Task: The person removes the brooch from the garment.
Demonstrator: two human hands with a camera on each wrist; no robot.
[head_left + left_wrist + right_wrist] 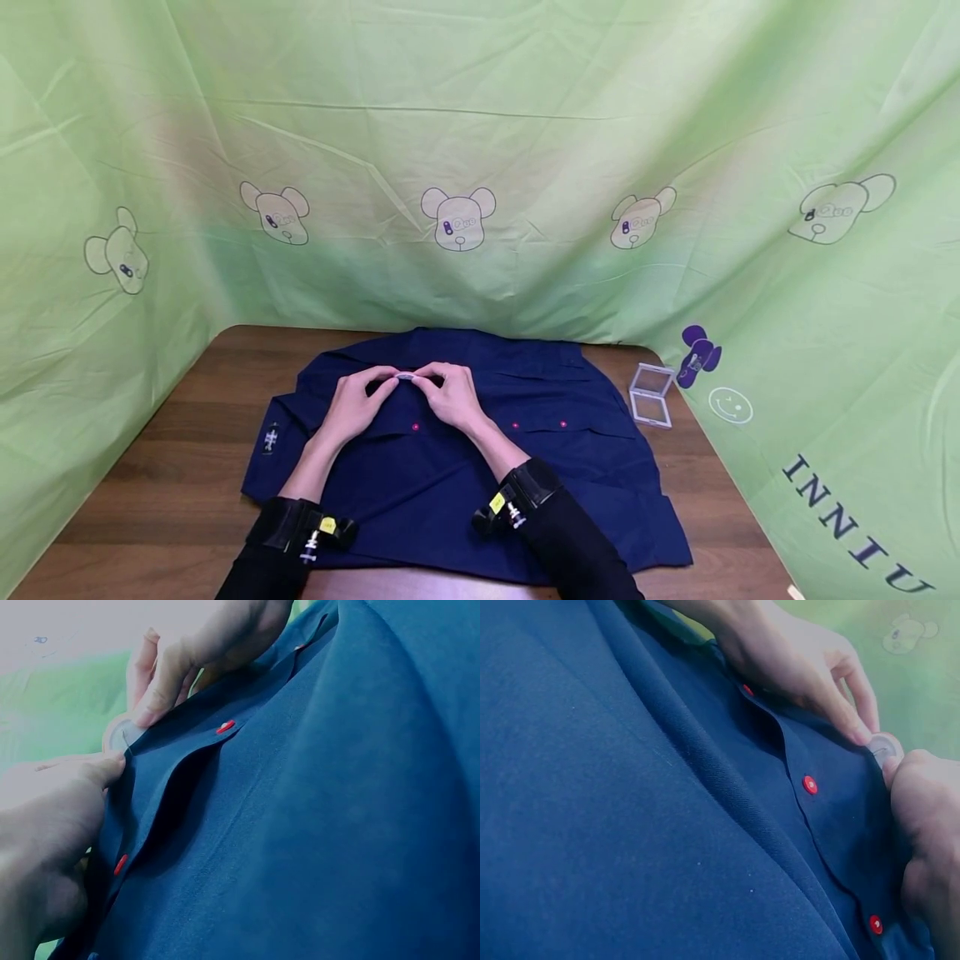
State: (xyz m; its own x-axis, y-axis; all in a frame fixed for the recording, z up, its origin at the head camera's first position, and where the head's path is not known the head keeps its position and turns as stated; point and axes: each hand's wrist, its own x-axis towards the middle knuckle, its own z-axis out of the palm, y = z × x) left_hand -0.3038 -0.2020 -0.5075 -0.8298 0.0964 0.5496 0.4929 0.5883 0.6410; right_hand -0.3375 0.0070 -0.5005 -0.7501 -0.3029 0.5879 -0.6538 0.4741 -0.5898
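A dark blue shirt (465, 492) with red buttons (810, 784) lies spread on the table. Over its upper middle, my left hand (356, 406) and right hand (452, 400) meet at a small round pin badge (405, 376). Thumb and fingers of each hand pinch an opposite side of it. The wrist views show the badge (120, 733) back-side up, a thin pin across it, right at a raised fold of the shirt (180, 731). Whether the pin passes through the cloth, I cannot tell.
A clear square case (651, 396) stands open at the table's right edge. On the shirt's left part lies a small silvery and black item (270, 438). Wooden tabletop (165, 483) shows at the left. A green printed curtain (465, 150) encloses the back and sides.
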